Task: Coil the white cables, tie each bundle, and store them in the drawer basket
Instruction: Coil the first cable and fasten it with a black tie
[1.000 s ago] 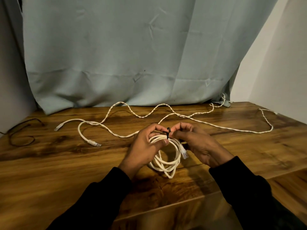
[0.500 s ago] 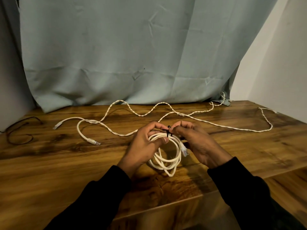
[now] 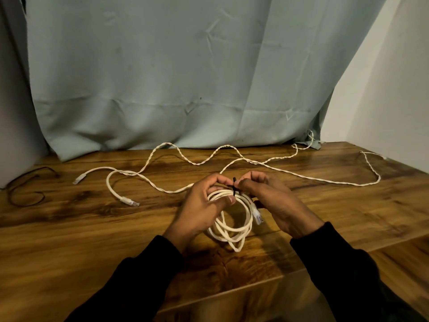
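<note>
Here, above the wooden table (image 3: 69, 240), the left hand (image 3: 199, 210) grips the coiled white cable (image 3: 234, 231) while the right hand (image 3: 276, 203) pinches the black tie (image 3: 234, 187) around its top; a loose twisted cable (image 3: 301, 175) lies behind.

both hands (image 3: 202, 205) and the coiled white cable (image 3: 234, 224) now a little lower and nearer than a second ago, black tie (image 3: 235, 188) ends now crossing above the coil top, left thumb (image 3: 228, 199) still pressing the loops, right hand (image 3: 276, 203) fingertips still pinching the tie
</note>
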